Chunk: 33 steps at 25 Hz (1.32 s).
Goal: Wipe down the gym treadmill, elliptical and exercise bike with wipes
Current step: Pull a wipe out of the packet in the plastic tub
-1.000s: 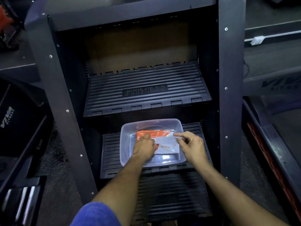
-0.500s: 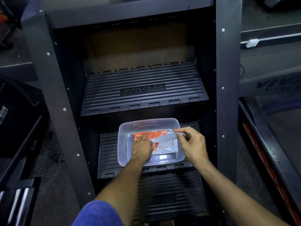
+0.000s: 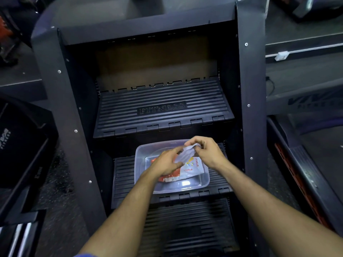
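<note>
Head view, looking down into a black stepped exercise machine with ribbed plastic treads (image 3: 163, 110). On its middle tread I have a clear rectangular plastic tub (image 3: 201, 182), and inside it lies the orange-and-white soft pack of wipes (image 3: 187, 170).

My left hand (image 3: 166, 163) rests on the pack with fingers spread fairly flat, pinning it against the tub floor. My right hand (image 3: 206, 152) is narrow: thumb and fingertips pinch a pale, crumpled wet wipe (image 3: 185, 154) that rises from the pack's opening, lifted above the tub's far rim. The lower end of the wipe seems to be at the pack mouth; whether it is fully free I cannot tell.

Progress, as I judge it: the task stands at its supply stage. A wipe is being drawn, and no surface is under the cloth at this moment. I see no used wipes lying about and no sign that tells me which machines, if any, are already done. Dark frames with a fitness logo (image 3: 5, 138) stand at the left and right edges, too cropped to name. So the wiping itself, of treadmill, elliptical and bike, appears to lie ahead, beginning once the wipe clears the pack.
</note>
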Available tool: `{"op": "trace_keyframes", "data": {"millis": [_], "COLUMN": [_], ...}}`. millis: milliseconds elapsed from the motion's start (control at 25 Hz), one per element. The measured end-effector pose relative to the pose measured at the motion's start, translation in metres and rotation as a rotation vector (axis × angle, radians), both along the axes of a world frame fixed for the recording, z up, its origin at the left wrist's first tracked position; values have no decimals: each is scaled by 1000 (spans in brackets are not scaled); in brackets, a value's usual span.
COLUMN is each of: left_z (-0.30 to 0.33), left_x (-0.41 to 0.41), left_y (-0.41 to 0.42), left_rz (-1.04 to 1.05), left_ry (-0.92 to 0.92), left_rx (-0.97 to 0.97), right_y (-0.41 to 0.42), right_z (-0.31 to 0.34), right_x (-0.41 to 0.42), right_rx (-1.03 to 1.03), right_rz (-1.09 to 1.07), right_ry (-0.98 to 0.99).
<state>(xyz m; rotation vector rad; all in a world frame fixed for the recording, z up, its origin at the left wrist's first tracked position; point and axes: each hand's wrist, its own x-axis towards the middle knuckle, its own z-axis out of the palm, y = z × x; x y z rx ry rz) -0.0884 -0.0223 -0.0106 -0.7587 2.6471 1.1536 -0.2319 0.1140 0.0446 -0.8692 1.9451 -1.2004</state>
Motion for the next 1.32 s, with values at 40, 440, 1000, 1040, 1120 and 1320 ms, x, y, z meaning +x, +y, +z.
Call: {"op": "trace_keyframes", "data": {"millis": [40, 440, 1000, 1040, 1120, 1320], "left_z": [4, 18, 21, 12, -7, -27], "left_x": [-2, 21, 30, 35, 43, 47], "left_y": [-1, 14, 19, 19, 23, 30], "left_rz": [-13, 230, 351, 319, 217, -8], "left_ry": [17, 250, 183, 137, -18, -214], "left_rx": [-40, 225, 204, 214, 235, 214], "right_y": [0, 15, 10, 11, 14, 17], "right_z": [0, -11, -40, -40, -40, -50], "right_x": [-2, 6, 45, 46, 45, 41], "right_rx": [16, 223, 333, 338, 334, 278], "right_rz": [1, 26, 101, 83, 86, -11], "right_ry": [-17, -101, -88, -118, -192, -306]}}
